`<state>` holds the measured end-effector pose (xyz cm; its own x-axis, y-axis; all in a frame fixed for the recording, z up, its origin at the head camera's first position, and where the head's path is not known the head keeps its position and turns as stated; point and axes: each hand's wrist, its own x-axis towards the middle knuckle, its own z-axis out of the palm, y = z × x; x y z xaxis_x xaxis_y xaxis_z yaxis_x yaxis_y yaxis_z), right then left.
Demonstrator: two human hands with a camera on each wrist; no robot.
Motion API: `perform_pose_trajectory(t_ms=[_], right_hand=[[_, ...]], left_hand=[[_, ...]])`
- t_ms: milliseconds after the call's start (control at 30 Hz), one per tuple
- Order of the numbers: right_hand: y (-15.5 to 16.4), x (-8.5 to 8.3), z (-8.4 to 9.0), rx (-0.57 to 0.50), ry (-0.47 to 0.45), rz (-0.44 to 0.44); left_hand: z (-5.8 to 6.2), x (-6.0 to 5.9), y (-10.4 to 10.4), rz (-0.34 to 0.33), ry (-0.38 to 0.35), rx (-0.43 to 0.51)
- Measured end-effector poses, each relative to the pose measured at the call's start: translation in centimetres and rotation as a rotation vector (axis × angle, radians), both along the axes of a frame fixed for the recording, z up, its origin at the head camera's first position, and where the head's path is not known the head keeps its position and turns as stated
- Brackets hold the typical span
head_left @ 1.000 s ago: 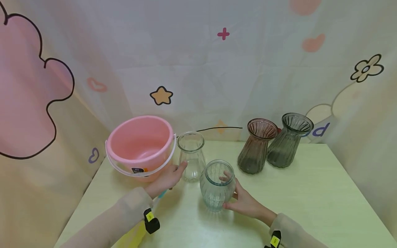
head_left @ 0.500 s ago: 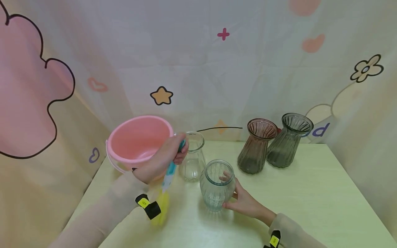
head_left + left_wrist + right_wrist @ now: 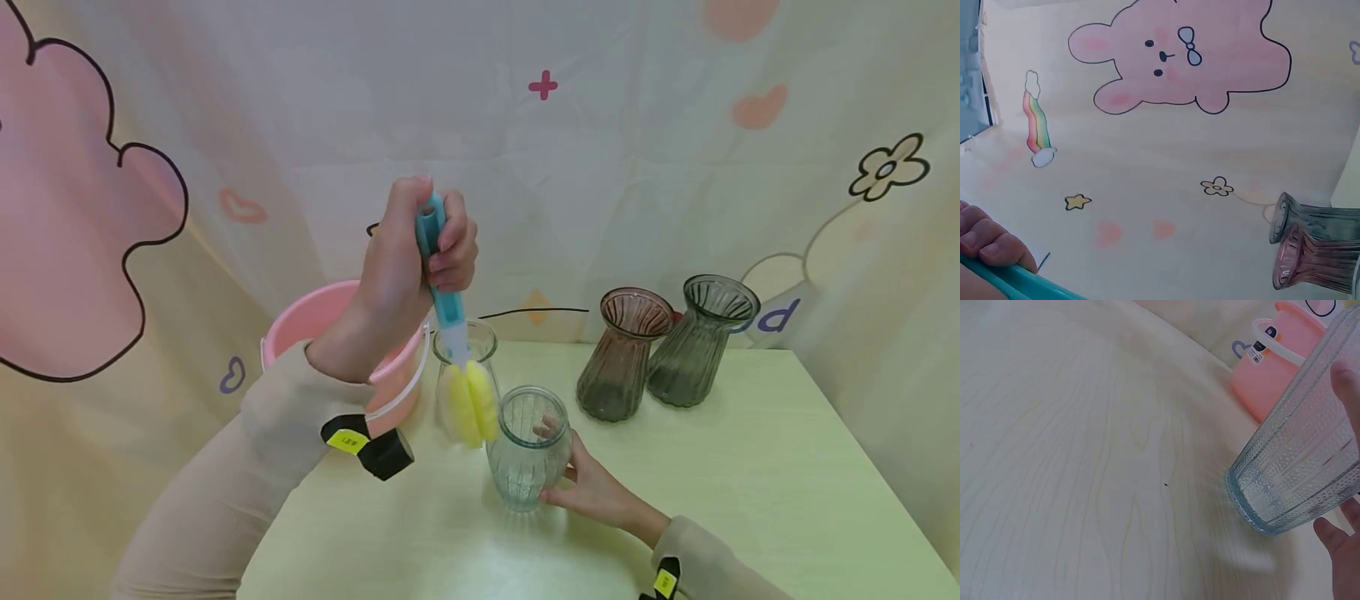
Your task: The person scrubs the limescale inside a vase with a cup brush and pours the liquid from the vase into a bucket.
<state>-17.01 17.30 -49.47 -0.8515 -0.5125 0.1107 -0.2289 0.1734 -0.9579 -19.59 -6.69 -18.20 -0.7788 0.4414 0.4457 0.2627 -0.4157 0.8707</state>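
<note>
My left hand (image 3: 416, 254) is raised above the table and grips the teal handle of a bottle brush (image 3: 444, 292). Its yellow sponge head (image 3: 469, 402) hangs just left of the rim of a pale blue ribbed glass vase (image 3: 527, 450). My right hand (image 3: 588, 483) holds that vase from the right side as it stands on the table; the right wrist view shows the vase (image 3: 1300, 469) close up with fingers (image 3: 1349, 384) on it. In the left wrist view my fingers (image 3: 988, 240) wrap the teal handle (image 3: 1016, 284).
A clear glass vase (image 3: 465, 350) stands behind the sponge, beside a pink bucket (image 3: 337, 333) at the back left. A pink vase (image 3: 618, 354) and a grey vase (image 3: 701, 337) stand at the back right of the light green table (image 3: 750, 483). A patterned curtain surrounds the table.
My left hand has lifted the brush from the table near the bucket up high, bringing the sponge head beside the blue vase's mouth. The right hand and vase have stayed put.
</note>
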Motion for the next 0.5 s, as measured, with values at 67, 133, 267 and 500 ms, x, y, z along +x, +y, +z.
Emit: perform_pose_trajectory(t_ms=[67, 133, 267, 500], right_hand=[[0.0, 0.0, 0.0, -0.006, 0.003, 0.005], [0.0, 0.0, -0.1, -0.009, 0.006, 0.003], [-0.1, 0.0, -0.3, -0.017, 0.017, -0.001], [0.0, 0.0, -0.4, 0.009, -0.046, -0.032]], left_hand=[[1.0, 0.3, 0.7, -0.02, 0.03, 0.025], [1.7, 0.4, 1.4, -0.032, 0.054, 0.046], [2.4, 0.2, 2.7, -0.058, 0.07, 0.099], [-0.6, -1.1, 4.5, -0.114, 0.057, 0.109]])
